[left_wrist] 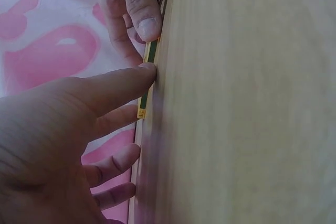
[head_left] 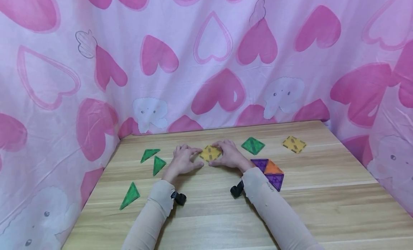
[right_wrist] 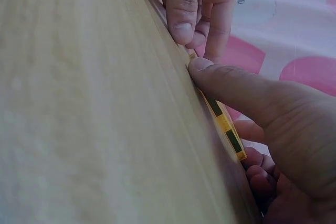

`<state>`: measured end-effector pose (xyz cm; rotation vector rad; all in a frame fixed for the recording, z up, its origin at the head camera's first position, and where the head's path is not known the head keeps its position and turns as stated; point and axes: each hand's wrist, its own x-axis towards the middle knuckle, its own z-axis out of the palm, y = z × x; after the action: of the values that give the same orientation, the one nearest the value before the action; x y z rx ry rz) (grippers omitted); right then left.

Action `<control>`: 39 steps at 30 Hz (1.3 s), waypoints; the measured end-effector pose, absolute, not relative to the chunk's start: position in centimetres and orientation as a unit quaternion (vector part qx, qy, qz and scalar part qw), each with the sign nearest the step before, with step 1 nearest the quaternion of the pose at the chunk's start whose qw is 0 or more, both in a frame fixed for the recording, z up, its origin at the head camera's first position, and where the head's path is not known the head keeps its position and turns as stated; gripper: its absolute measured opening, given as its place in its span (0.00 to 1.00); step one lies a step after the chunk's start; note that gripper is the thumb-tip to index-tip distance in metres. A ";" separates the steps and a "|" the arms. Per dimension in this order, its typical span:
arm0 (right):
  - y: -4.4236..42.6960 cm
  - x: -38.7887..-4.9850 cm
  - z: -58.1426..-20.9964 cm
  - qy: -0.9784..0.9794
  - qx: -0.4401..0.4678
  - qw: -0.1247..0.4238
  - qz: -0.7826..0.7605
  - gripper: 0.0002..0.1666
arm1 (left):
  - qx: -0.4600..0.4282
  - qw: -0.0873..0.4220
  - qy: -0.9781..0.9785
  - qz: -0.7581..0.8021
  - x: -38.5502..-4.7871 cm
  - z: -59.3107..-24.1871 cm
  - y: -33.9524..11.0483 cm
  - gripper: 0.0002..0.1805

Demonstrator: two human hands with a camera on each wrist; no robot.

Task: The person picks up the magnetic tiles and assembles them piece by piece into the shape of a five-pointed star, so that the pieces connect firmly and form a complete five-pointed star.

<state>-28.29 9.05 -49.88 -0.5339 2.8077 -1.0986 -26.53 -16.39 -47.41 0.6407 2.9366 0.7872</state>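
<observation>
Two yellow triangular magnetic tiles [head_left: 210, 154] lie edge to edge as a square on the wooden table, between both hands. My left hand [head_left: 184, 160] pinches the left side of this pair with thumb and index finger. From the right, my right hand [head_left: 229, 156] pinches it the same way. The two thumbs come close together at the near corner. Seen edge-on, the yellow tiles [left_wrist: 142, 113] look flat against the table in the left wrist view. In the right wrist view, dark strips show along the yellow tile edge [right_wrist: 227, 124].
Green triangular tiles [head_left: 130, 196] lie apart at the left. A green square [head_left: 253, 146] and another yellow square [head_left: 294, 144] lie toward the back right. Purple tiles [head_left: 275, 179] and an orange tile [head_left: 273, 167] sit joined by my right forearm. A pink heart-print curtain [head_left: 219, 92] hangs behind.
</observation>
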 end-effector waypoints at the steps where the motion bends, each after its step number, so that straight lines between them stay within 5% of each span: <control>1: 9.1 -28.3 -49.8 0.916 -0.175 0.040 -0.359 0.52 | 0.206 0.018 0.946 0.250 -26.6 -47.4 -16.4 0.32; 11: 8.9 -28.1 -49.8 0.917 -0.162 0.032 -0.364 0.53 | 0.175 0.038 0.925 0.335 -26.6 -45.9 -17.2 0.35; 24: 8.9 -28.1 -49.9 0.913 -0.146 0.024 -0.379 0.53 | 0.099 -0.061 0.925 0.361 -26.1 -43.2 -22.6 0.45; 39: 9.5 -28.2 -49.4 0.893 -0.133 0.053 -0.427 0.62 | 0.081 -0.023 0.954 0.287 -24.5 -44.6 -33.7 0.39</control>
<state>-28.22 9.55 -49.38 -0.4051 2.7134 -1.2985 -24.45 -33.72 -44.61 0.2568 3.0433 0.9140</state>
